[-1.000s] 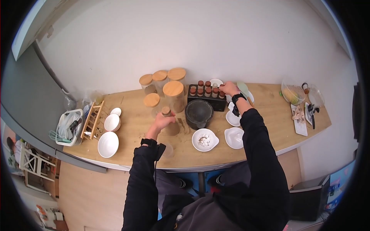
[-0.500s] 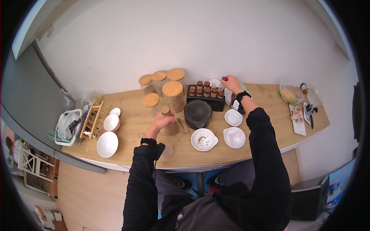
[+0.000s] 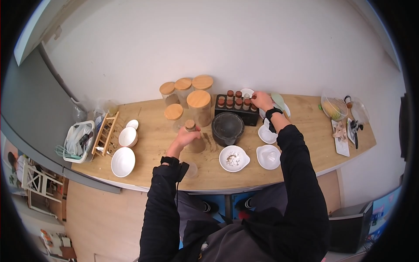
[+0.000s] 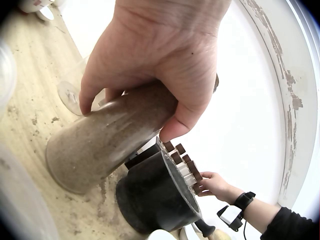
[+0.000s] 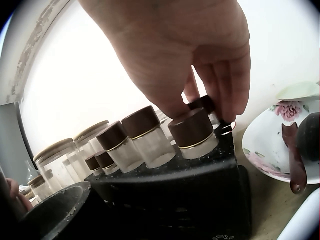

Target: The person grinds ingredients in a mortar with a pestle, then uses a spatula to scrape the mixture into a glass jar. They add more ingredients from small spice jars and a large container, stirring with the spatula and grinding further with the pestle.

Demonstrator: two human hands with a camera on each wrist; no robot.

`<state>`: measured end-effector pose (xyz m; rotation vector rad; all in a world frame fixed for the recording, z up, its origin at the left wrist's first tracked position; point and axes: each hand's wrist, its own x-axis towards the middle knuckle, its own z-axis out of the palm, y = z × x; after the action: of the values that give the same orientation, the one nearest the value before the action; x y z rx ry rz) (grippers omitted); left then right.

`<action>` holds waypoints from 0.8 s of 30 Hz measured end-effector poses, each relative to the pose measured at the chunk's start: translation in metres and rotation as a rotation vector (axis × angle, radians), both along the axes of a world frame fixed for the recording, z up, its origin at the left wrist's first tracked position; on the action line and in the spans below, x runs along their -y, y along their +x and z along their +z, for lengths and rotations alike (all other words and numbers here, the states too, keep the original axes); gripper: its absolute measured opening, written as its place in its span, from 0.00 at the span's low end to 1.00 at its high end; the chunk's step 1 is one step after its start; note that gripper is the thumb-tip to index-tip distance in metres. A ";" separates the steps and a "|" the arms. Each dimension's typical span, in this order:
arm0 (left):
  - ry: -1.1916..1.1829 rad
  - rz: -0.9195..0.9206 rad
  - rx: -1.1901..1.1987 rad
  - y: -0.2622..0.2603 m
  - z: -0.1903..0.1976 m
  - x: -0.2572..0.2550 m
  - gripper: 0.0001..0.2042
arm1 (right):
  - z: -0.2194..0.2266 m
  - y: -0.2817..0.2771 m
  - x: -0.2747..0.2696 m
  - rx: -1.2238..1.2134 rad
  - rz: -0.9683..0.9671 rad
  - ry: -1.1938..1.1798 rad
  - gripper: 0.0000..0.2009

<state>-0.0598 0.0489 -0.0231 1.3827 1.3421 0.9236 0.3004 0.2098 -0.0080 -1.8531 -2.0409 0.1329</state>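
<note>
My left hand (image 3: 187, 137) grips a tall glass jar (image 3: 196, 146) with a cork top; in the left wrist view the jar (image 4: 102, 140) looks full of brownish powder, with fingers and thumb around its upper part. At the right end of the black rack (image 3: 238, 115), my right hand (image 3: 262, 101) pinches a small brown-capped jar. The right wrist view shows that jar's cap (image 5: 202, 104) between thumb and fingers, behind a nearer capped jar (image 5: 192, 132); its lower part is hidden.
A dark mortar (image 3: 228, 129) stands before the rack, with a white bowl (image 3: 234, 158) holding some bits nearer the front edge. Wood-lidded canisters (image 3: 199, 109) stand behind my left hand. More white bowls (image 3: 123, 161) are at left, a wire basket (image 3: 334, 109) at right.
The small jar in my right hand was raised beside the rack half a second ago; hand and jar have come back left and down to the rack's right end. My left hand keeps its grip.
</note>
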 end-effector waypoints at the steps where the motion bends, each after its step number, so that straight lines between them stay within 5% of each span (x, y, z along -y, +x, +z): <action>1: 0.000 0.003 0.000 0.000 0.000 0.001 0.11 | 0.001 -0.001 0.001 -0.003 0.001 0.002 0.15; 13: 0.016 -0.051 -0.022 -0.004 0.002 -0.001 0.13 | 0.018 0.007 0.023 0.052 0.050 -0.149 0.31; 19: 0.111 -0.023 -0.272 -0.011 -0.001 -0.002 0.33 | 0.043 0.015 0.093 0.137 0.050 -0.021 0.23; 24: 0.243 0.172 -0.171 -0.003 0.011 0.020 0.47 | 0.048 0.024 0.132 0.239 0.034 -0.087 0.22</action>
<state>-0.0631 0.0293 -0.0123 1.5773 1.5352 1.1335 0.3244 0.0774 0.0399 -1.9696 -2.2593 0.0094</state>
